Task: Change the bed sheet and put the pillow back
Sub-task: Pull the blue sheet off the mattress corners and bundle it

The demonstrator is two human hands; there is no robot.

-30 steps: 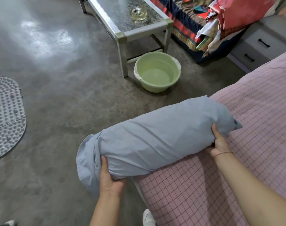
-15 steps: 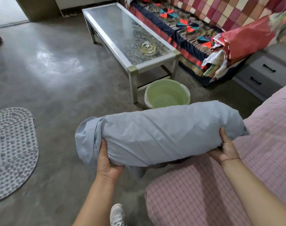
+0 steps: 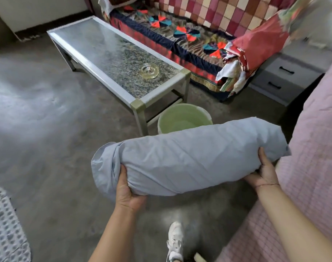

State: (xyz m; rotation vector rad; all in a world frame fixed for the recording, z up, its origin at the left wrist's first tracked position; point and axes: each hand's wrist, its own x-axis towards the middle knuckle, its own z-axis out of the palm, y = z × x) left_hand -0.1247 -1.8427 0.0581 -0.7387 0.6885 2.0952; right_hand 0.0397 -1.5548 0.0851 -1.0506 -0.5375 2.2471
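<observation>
A long pillow [image 3: 189, 157] in a pale blue-grey case hangs level in the air over the concrete floor, just left of the bed. My left hand [image 3: 126, 191] grips its left end from below, thumb up on the near side. At the other end my right hand [image 3: 263, 173] holds it the same way. The bed [image 3: 313, 176] fills the right edge, covered by a pink sheet with a fine grid pattern. Loose case fabric bunches past my left hand.
A glass-topped metal coffee table [image 3: 112, 53] with a glass ashtray [image 3: 149, 71] stands ahead. A green plastic basin [image 3: 184, 118] sits on the floor by its leg. A quilt-covered sofa [image 3: 189, 35] and grey drawers [image 3: 282, 78] lie beyond. A dotted mat [image 3: 4, 229] is bottom left. My white shoe [image 3: 175, 241] is below.
The pillow has come off the bed's corner and now hangs clear of it, over the floor. Both hands kept their hold, and the view has tilted up toward the table and sofa.
</observation>
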